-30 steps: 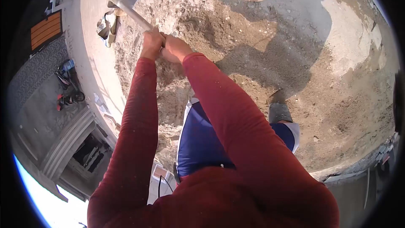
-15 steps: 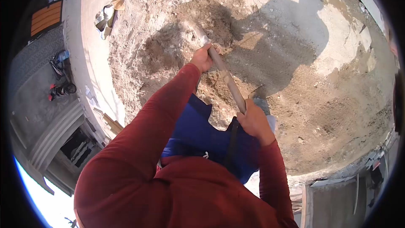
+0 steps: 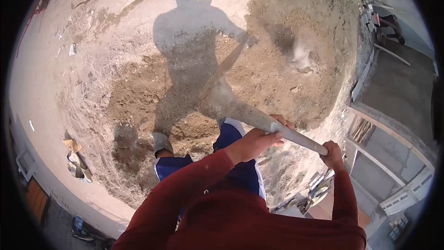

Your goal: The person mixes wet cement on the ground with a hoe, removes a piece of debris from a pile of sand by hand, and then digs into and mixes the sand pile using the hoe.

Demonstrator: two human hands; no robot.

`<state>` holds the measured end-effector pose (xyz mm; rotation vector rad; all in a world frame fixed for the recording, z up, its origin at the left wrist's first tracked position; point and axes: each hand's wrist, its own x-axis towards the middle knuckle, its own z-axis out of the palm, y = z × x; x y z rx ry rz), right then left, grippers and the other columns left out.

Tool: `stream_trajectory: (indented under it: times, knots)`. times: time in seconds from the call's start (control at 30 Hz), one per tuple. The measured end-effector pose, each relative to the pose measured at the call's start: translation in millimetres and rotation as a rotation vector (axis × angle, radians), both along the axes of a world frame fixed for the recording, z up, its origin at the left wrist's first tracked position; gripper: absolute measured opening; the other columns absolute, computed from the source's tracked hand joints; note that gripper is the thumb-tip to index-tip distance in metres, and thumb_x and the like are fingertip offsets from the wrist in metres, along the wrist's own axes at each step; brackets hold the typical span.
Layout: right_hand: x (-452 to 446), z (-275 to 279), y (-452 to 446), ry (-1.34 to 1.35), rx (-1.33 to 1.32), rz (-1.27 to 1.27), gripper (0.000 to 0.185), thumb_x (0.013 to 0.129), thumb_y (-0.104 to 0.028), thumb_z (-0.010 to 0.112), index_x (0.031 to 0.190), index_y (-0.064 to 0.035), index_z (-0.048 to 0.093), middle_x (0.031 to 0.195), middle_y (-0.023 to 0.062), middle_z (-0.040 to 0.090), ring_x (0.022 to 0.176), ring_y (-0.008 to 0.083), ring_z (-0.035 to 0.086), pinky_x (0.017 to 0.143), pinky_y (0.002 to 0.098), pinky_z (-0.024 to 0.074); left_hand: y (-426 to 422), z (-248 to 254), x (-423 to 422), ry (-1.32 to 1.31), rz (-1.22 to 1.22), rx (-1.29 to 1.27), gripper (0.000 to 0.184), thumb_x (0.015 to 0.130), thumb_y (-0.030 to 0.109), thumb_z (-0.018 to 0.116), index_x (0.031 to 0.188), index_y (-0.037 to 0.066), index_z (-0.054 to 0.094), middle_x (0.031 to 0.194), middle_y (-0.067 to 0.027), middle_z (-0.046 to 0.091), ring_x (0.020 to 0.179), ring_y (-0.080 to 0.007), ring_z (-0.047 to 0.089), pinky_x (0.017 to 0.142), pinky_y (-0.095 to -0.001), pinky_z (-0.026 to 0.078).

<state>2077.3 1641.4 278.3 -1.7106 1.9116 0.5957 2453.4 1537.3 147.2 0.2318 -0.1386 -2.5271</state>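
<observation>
A long-handled shovel [image 3: 259, 118] slants across the middle of the view, its dusty blade [image 3: 216, 101] up and to the left, over the sandy ground. Around the middle of the handle my left hand [image 3: 262, 141] is wrapped. Near the handle's end, farther right, my right hand [image 3: 332, 155] is closed. Brown loose sand [image 3: 196, 127] lies around and below the blade. Pale dust or powder [image 3: 302, 58] shows on the ground to the upper right of the blade.
My boot [image 3: 162, 144] stands on the sand. A crumpled sack [image 3: 77, 163] lies at the left. Bags and debris [image 3: 319, 190] are at the lower right, beside a framed wall [image 3: 379, 166]. Another person [image 3: 391, 27] is partly visible at the upper right.
The view has turned toward the right. The shovel has swung from the upper left to the centre. My hands, together one second ago, are now apart on the handle.
</observation>
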Motion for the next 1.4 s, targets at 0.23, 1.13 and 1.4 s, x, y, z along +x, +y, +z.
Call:
stream_trajectory:
  times: [0.23,1.13,1.4]
  knots:
    - [391.9,-243.7,-65.7,-0.946,-0.089,-0.062,0.023,0.076,-0.023,0.073,0.093,-0.0081,0.066,0.085,0.0163,0.066,0.085,0.0400,0.065,0.075,0.0511,0.0499,-105.3,64.6,292.7,-0.901,0.468,-0.581,0.046,0.099,0.041,0.063,0.127,0.008,0.047,0.108,-0.0073,0.059,0.115,-0.0289,0.062,0.110,-0.0489,0.039]
    - [125.0,-198.2,-121.2,-0.978,0.569,-0.881,0.021,0.085,-0.010,0.067,0.101,0.0013,0.060,0.077,0.0038,0.060,0.065,0.0126,0.058,0.061,0.0291,0.0494,-107.6,-286.2,-36.3,-0.655,0.431,0.930,0.013,0.103,0.017,0.059,0.111,0.008,0.054,0.096,-0.0045,0.059,0.092,-0.0205,0.063,0.081,-0.0417,0.051]
    - [-57.4,-91.9,125.9,-0.170,0.243,-0.626,0.020,0.079,-0.009,0.076,0.086,-0.0005,0.060,0.067,0.0123,0.057,0.059,0.0198,0.053,0.060,0.0367,0.0470,29.3,-83.9,-147.1,-0.014,-0.333,0.377,0.026,0.102,0.033,0.062,0.124,0.022,0.053,0.135,0.0000,0.047,0.137,-0.0179,0.036,0.118,-0.0606,0.021]
